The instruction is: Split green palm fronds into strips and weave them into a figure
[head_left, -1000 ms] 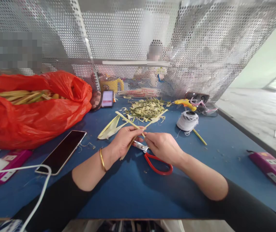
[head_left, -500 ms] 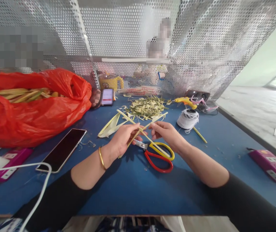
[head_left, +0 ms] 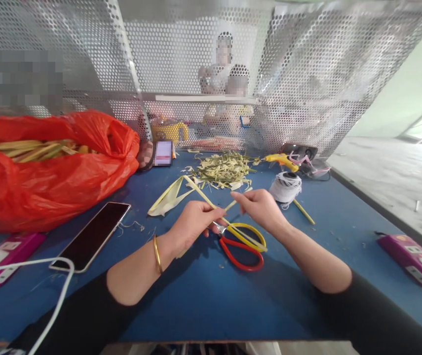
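Near the middle of the blue table, my left hand point(head_left: 196, 223) pinches pale green plant strips point(head_left: 205, 198) where they cross. The fingers of my right hand point(head_left: 258, 204) are closed on the upper right end of one strip. A long strip slants down to the right over scissors point(head_left: 242, 262) with one red and one yellow handle, whose blades are partly hidden by my left hand. A folded pale leaf point(head_left: 168, 199) lies behind my left hand. Beyond both hands is a heap of plant scraps point(head_left: 223, 168).
A red plastic bag point(head_left: 58, 185) of stalks and a dark phone point(head_left: 94, 235) are at the left. White twine point(head_left: 286, 188), a yellow glue gun point(head_left: 282, 160) and a purple power strip point(head_left: 412, 259) are to the right. A perforated metal screen point(head_left: 196, 54) stands behind.
My left hand has turned more palm-down over the crossing, hiding it and the lower strip end. The view has shifted slightly, and a person behind the screen appears in a different place.
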A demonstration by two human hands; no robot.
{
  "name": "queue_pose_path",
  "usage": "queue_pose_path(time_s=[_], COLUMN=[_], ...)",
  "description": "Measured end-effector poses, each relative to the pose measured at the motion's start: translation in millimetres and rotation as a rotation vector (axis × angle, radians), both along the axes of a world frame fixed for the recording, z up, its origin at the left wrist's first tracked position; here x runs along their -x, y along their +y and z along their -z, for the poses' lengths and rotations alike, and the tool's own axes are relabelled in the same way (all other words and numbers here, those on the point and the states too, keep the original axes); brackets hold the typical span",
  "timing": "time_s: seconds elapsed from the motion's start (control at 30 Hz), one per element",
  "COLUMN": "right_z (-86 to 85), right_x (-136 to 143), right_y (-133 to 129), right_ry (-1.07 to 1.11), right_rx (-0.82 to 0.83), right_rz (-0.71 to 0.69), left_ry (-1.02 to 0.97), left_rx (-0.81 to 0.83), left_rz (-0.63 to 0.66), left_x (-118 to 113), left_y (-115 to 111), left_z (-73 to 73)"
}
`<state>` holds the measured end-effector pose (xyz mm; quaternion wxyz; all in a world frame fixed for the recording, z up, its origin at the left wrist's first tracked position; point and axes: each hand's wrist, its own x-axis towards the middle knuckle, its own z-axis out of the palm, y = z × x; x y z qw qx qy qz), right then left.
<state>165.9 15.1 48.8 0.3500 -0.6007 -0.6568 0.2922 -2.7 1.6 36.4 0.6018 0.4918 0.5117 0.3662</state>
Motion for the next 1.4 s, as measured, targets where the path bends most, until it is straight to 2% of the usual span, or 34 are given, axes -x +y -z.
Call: queue_pose_path(time_s=[0.07,0.13,0.2,0.33,0.4,0.5,0.57,0.67,0.77,0.87,1.03,1.23,1.4], right_z=[-6.7,-8.2,-4.0,8.1,9.1,4.7,1.5,1.2,5.4,10.3,16.3,17.9,16.4], right_x=[-3.4,-2.1,3.1,14.3,16.4,15.4,13.7,11.8,12.3,15.2,20.0,19.0,20.3], right_y=[-5.3,-11.0,-14.4,-14.5,-14.7,-17.9,-21.6,-26.5,-28.6,-28.5,-27.8,-26.6,-29.1], right_ry=[-0.186,-0.195,-0.089,0.223,0.331,0.361,0.267,-0.071,-0.462,-0.659,-0.769,-0.720,-0.748], right_rx=[-0.236,-0.341,-0.273,0.015,0.026,-0.107,-0.192,-0.406,-0.646,-0.791,-0.933,-0.854,-0.873], right_rz=[0.042,-0.024,-0.158,-0.372,-0.368,-0.241,-0.191,-0.196,-0.263,-0.302,-0.253,-0.138,-0.141], left_ry=[0.042,0.084,0.126,0.182,0.168,0.091,0.026,-0.100,-0.224,-0.307,-0.387,-0.451,-0.504], left_rx=[-0.017,-0.027,-0.049,-0.091,-0.053,0.009,0.056,0.151,0.204,0.265,0.279,0.239,0.212], left_rz=[0.019,0.062,0.128,0.285,0.293,0.140,0.016,-0.100,-0.156,-0.185,-0.203,-0.081,-0.059], left_x=[-2.1,-4.9,-8.2,-14.2,-15.0,-12.0,-8.2,-3.7,-2.3,-2.6,-4.2,-4.7,-3.1], left_y=[-3.3,-7.5,-12.0,-18.7,-18.9,-14.1,-9.0,-2.6,0.2,0.4,-1.7,-4.7,-4.9], left_z=[-1.5,-1.9,0.1,9.0,10.6,5.8,0.8,-3.0,-1.7,0.3,-1.1,-5.7,-7.0])
